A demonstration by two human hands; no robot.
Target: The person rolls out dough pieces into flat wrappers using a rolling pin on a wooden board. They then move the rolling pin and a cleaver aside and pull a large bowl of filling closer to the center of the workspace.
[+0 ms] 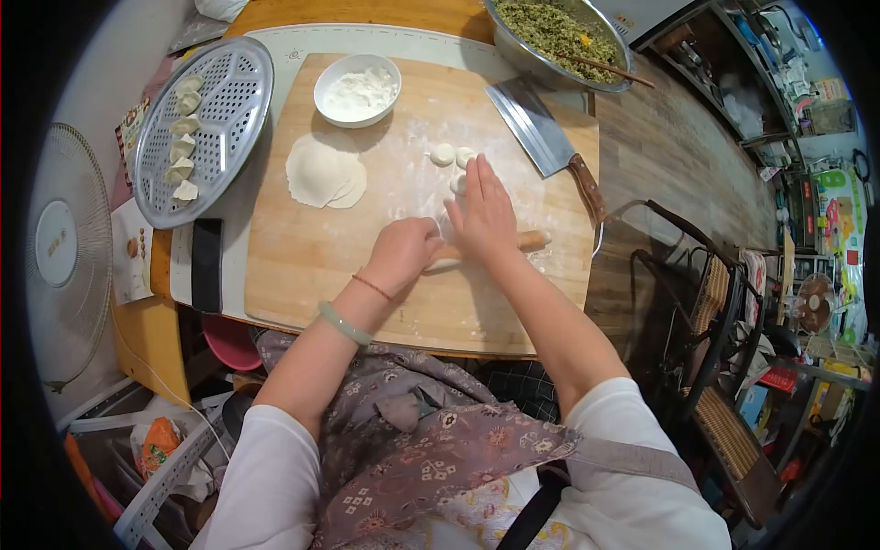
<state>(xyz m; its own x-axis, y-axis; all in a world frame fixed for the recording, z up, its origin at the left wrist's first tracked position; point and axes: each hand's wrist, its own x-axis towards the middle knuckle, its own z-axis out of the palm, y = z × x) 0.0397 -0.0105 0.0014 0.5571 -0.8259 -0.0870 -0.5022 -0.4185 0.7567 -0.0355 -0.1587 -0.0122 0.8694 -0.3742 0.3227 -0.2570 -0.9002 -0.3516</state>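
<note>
Right hand [484,209] flat, fingers extended; left hand [403,251] curled (cannot tell on what); even pressure advised, pin [533,240] and dough [442,155] lightly floured.

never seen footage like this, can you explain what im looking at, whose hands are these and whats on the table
There is no machine here: one picture, from a camera worn on a person's head, looking forward and down at their bare hands. On the wooden board are a white bowl of powder, flat dough rounds, small dough lumps and a cleaver. Beyond its edges are a perforated metal tray of dumplings and a metal bowl of chopped green mixture. The right hand is flat over a rolling pin; the left hand curls beside it, and what its fingers grip is mostly hidden.
</note>
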